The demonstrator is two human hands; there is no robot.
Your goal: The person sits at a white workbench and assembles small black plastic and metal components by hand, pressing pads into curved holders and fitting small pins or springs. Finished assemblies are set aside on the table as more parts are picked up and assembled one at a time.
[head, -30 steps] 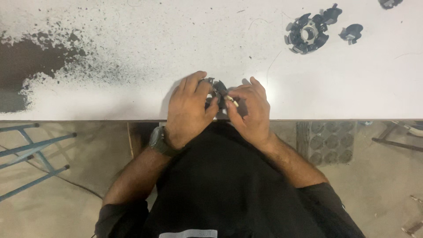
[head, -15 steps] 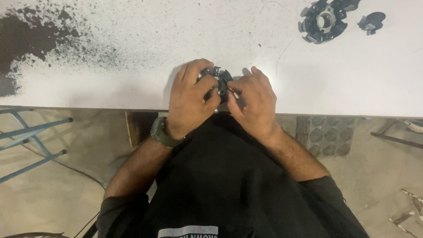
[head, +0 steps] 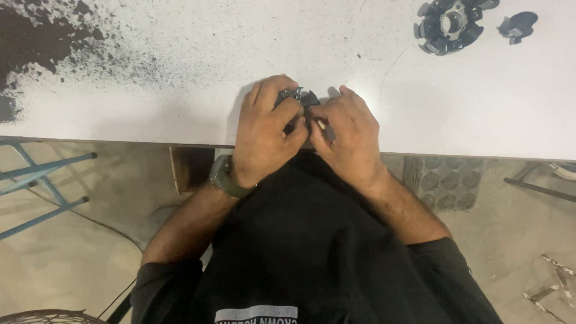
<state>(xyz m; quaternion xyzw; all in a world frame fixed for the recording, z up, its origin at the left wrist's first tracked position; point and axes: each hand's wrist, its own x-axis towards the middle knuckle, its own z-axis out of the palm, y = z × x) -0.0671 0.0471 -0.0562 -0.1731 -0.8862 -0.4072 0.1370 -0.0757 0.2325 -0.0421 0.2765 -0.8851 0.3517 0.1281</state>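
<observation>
Both hands (head: 309,129) gripping dark part (head: 298,96) — table edge

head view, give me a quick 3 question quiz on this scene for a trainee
1. True or false: both hands are closed around the same small dark part at the near edge of the white table.
2. Which wrist carries the green watch? A) left B) right C) neither
3. Fill the gap: the round dark toothed part lies at the table's far ____ corner, with a smaller dark piece beside it.

Key:
1. True; the left hand and right hand meet on it.
2. A
3. right
</observation>
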